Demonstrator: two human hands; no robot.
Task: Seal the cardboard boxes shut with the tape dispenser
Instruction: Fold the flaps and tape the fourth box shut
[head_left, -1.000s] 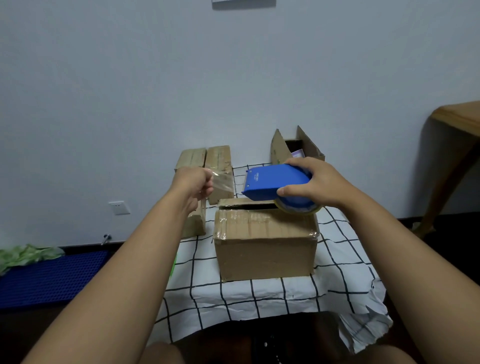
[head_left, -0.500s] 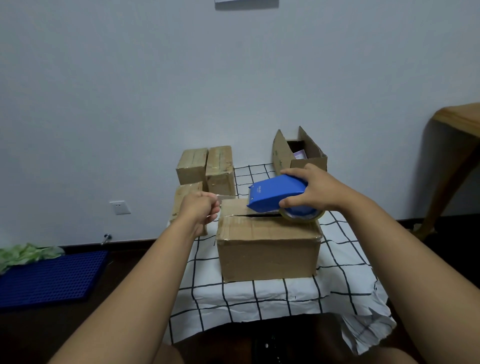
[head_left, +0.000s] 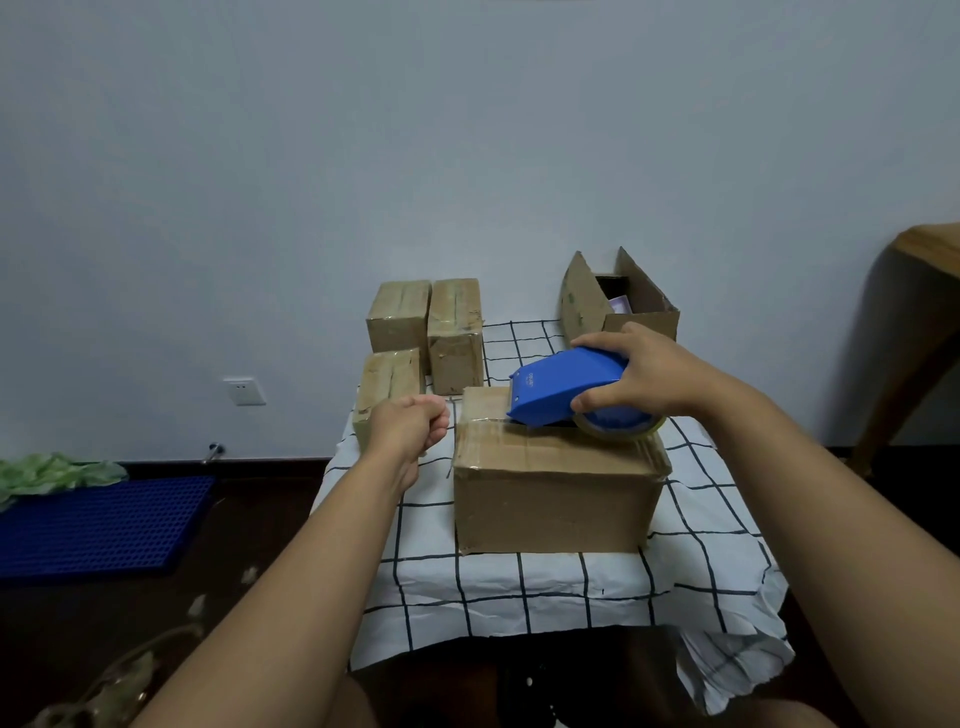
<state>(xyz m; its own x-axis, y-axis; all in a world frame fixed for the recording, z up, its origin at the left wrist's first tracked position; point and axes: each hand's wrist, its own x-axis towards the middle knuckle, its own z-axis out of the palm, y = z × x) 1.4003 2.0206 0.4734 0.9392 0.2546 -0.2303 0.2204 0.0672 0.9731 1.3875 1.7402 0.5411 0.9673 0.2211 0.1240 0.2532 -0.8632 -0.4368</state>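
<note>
I see the checked cloth (head_left: 545, 587) covering the work surface under both hands, its grid running out past the fingertips to the far wall. The large cardboard box (head_left: 550, 499) stands on that cloth, directly below the right fingers and just to the right of the left knuckles; its top flaps are down and glossy tape already lies across them. Beyond the right fingers stands an open box (head_left: 587, 306) with two flaps raised (a pale item shows inside). Beyond the left fingers stand three sealed boxes (head_left: 454, 338), two side by side at the back and one nearer, just behind the left hand. The tape dispenser (head_left: 566, 395), blue, rests nose-down on the large box's top near its left edge, the tape roll (head_left: 621, 426) under the palm. The right hand (head_left: 649, 379) grips the dispenser body, fingers curled over the top and thumb pressed on the near side. The left hand (head_left: 410, 426) is closed into a fist at the box's upper left corner; I cannot tell whether it pinches the tape end.
</note>
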